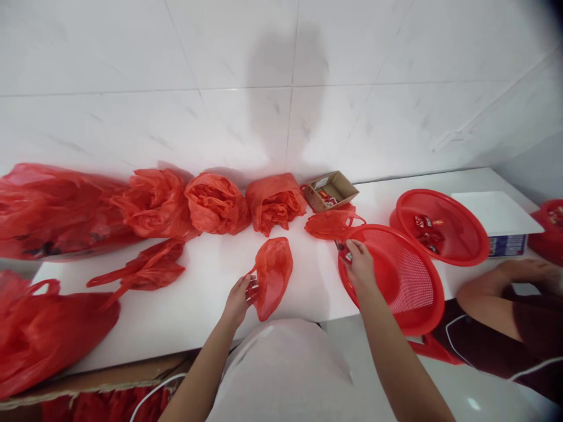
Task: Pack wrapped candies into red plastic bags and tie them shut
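Note:
My left hand (240, 298) pinches the edge of a small red plastic bag (273, 275) that stands open on the white table (206, 293). My right hand (359, 264) is closed on a small wrapped item at the near-left rim of a red perforated basket (396, 281). Another flat red bag (332, 224) lies just beyond that hand.
Several bunched red bags (215, 202) line the tiled wall, with larger ones at the left (48, 205). A small cardboard box (332, 189) of sweets, a red bowl (444, 225) with wrapped sweets and a white box (499, 214) sit to the right. Another person's arm (497, 287) rests there.

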Demonstrator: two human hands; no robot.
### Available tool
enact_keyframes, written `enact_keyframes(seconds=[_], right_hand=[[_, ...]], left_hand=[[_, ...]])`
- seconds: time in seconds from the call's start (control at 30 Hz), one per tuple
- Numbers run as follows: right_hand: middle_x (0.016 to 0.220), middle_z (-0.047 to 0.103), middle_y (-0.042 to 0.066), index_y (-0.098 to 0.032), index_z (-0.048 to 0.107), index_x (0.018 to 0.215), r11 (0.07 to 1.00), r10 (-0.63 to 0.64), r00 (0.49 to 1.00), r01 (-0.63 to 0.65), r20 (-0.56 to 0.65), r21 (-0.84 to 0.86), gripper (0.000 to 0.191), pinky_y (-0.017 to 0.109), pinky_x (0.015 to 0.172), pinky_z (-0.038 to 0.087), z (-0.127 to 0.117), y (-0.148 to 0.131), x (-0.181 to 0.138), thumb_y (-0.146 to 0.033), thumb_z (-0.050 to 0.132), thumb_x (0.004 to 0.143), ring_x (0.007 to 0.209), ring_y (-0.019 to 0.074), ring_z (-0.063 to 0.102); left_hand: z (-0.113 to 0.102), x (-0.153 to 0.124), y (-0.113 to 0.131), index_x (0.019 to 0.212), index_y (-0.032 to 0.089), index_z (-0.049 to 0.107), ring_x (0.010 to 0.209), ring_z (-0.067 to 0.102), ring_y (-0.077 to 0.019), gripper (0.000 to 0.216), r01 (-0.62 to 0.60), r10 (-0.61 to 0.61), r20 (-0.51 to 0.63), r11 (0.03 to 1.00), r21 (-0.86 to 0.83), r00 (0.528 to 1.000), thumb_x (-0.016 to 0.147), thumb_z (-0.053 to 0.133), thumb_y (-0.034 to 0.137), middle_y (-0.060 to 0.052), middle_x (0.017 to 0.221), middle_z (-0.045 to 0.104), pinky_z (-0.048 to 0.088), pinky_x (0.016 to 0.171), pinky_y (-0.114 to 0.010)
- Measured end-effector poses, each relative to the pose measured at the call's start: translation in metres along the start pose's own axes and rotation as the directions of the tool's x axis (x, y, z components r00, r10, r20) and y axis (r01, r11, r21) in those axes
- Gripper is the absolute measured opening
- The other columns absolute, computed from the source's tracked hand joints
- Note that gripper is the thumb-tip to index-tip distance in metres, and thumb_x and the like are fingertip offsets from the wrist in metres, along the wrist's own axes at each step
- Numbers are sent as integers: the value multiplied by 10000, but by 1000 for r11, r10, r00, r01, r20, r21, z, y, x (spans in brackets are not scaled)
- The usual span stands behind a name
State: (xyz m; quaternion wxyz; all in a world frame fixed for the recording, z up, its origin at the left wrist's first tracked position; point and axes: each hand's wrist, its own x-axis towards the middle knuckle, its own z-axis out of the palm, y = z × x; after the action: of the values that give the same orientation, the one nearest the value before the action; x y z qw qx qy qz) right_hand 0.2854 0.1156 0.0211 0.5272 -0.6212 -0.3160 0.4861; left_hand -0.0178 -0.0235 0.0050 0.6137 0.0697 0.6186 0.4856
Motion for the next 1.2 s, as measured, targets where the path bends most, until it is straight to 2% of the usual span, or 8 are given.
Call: enact_keyframes(seconds=[0.03,0.13,0.3,0.6,0.77,0.9,1.03,1.2], right_hand=[[941,685,28,-221,598,906,985,89,985,-109,150,132,339,247,632,486,19,-1,-12,-436,727,679,840,166,657],[933,690,33,-214,616,887,895,284,784,-423,553,141,337,214,557,445,79,14,-49,-437,749,672,821,160,648],[767,669,18,-196,572,787,902,311,764,-424,565,77,387,269,606,480,139,77,-84,-527,711,643,702,155,610],[595,576,-44,-202,556,709,974,219,791,-144,572,-174,261,238,546,397,103,108,-57,-418,694,660,575,123,508],[654,605,-32,-215,542,764,981,141,766,-23,627,-192,227,252,594,435,104,81,-45,-428,617,750,618,134,547],[732,657,-7,-211,558,822,981,144,681,-1,718,-196,258,263,616,462,115,64,-60,-463,596,790,622,131,579],[730,678,14,-191,602,758,973,176,571,22,802,-229,289,285,672,487,120,59,-75,-471,671,737,654,141,607],[733,678,19,-182,662,819,964,185,571,52,800,-260,298,310,702,495,112,52,-76,-474,642,762,668,152,612]], left_hand=[[4,-1,0,949,181,593,680,635,-121,375,12,-11,14,1000,-24,1000,745,682,484,-31,876,649,506,621,-249],[18,-9,1,977,188,598,601,604,-111,356,43,-38,65,996,-81,997,779,650,479,-5,752,639,488,574,-233],[31,-25,8,1114,222,608,839,674,-175,360,14,45,213,963,-270,976,838,607,452,-39,958,713,537,774,-289],[-34,-11,16,934,191,683,688,661,-113,199,-188,144,-140,904,-384,980,818,623,342,-25,931,698,512,592,-194],[-16,-16,3,1009,169,716,1047,636,-222,332,-222,196,-113,926,-304,974,765,680,391,-78,1185,672,522,781,-255],[-4,-19,-5,1108,184,702,1170,578,-275,431,-285,276,-80,949,-132,958,779,643,456,-95,1294,623,482,931,-349],[-7,-20,-6,1143,196,685,1178,574,-283,472,-311,307,-76,950,-39,949,793,606,503,-90,1332,596,500,911,-367],[-9,-24,-8,1157,185,678,1084,627,-282,528,-308,312,-76,950,57,947,784,591,548,-98,1286,628,526,851,-369]])
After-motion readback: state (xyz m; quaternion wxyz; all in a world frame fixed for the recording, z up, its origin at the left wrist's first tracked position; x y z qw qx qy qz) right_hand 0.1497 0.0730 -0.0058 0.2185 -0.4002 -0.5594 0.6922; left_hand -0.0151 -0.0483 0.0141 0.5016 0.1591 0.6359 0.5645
